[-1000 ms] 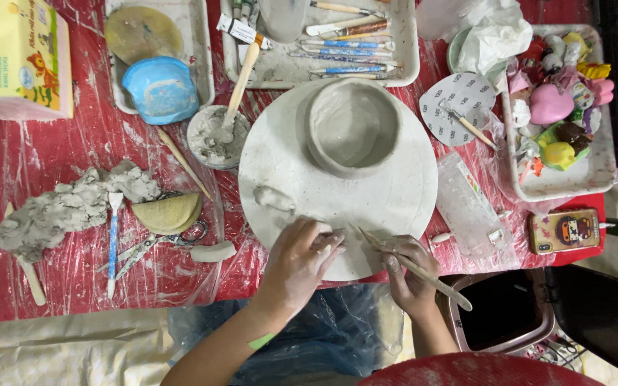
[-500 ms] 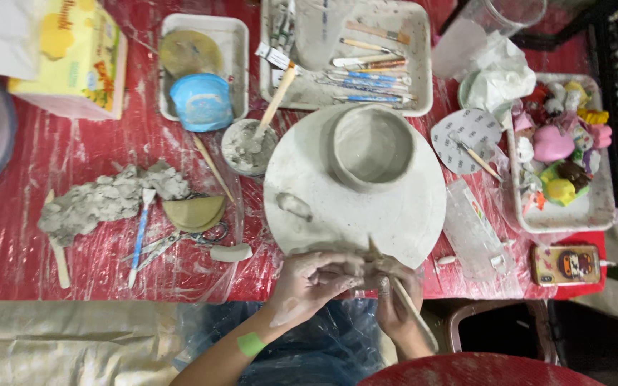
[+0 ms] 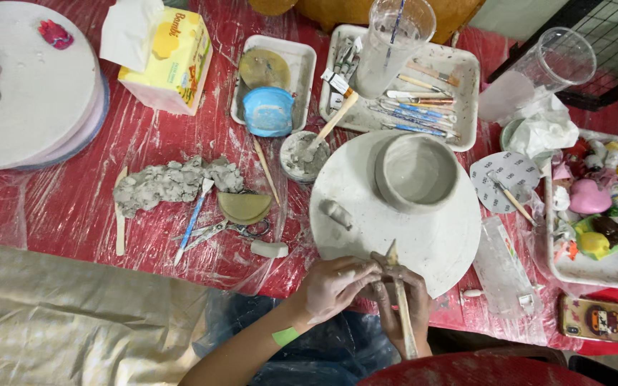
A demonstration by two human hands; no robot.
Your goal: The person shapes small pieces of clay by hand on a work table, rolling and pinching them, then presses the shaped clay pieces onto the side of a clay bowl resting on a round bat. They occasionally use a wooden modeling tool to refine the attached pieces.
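Observation:
My left hand and my right hand meet at the near edge of a round white board. The right hand grips a wooden modelling stick, its tip pointing up over the board's rim. My left hand's fingers pinch something small against the stick; it is hidden, probably clay. A grey clay bowl stands upright on the far half of the board. One small clay lump lies on the board to the left of the bowl.
A grey clay pile, a blue-handled tool and scissors lie on the left. A slip cup, a blue bowl and a tool tray are behind. A tray of figurines and a phone sit at the right.
Both hands have drawn back from the board to its near edge. The wooden stick has turned from slanting right to nearly upright. The view has shifted, showing more of the table's left.

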